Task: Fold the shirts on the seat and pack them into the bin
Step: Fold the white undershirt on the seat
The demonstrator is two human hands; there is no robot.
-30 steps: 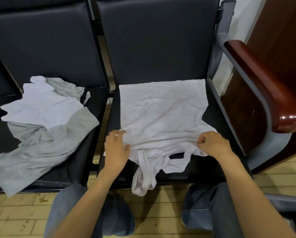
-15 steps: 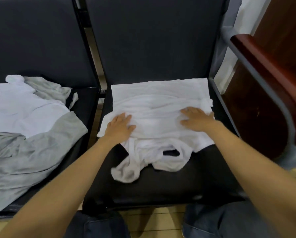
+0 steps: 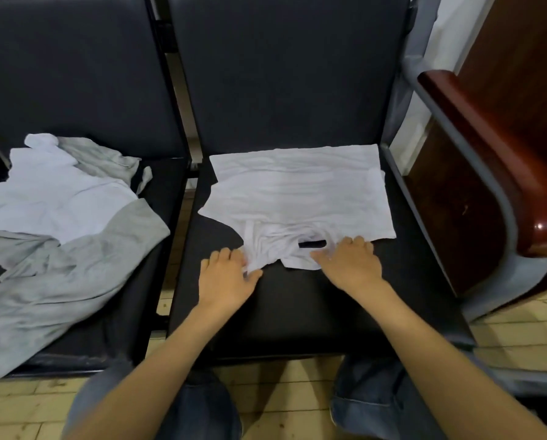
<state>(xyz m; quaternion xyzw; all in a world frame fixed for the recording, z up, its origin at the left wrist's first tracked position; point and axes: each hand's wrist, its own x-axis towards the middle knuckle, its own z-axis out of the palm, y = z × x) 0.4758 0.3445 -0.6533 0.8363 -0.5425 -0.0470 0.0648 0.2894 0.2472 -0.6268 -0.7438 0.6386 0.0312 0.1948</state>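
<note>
Now our left hand [image 3: 226,277] pinches the bunched near end of the white shirt [image 3: 297,192] between thumb and fingers. Our right hand [image 3: 350,265] lies over the same near edge beside the neck opening; we cannot tell whether its bent fingers grip cloth. The shirt's body spreads away from both hands toward the backrest [image 3: 281,74], its long side running left to right across the black seat [image 3: 297,312], so the next fold probably goes forward. A grey and white shirt [image 3: 59,217] lies crumpled on the neighbouring seat [image 3: 145,281] to our left. A wooden armrest [image 3: 488,154] rises on the right, and no bin shows.
</note>
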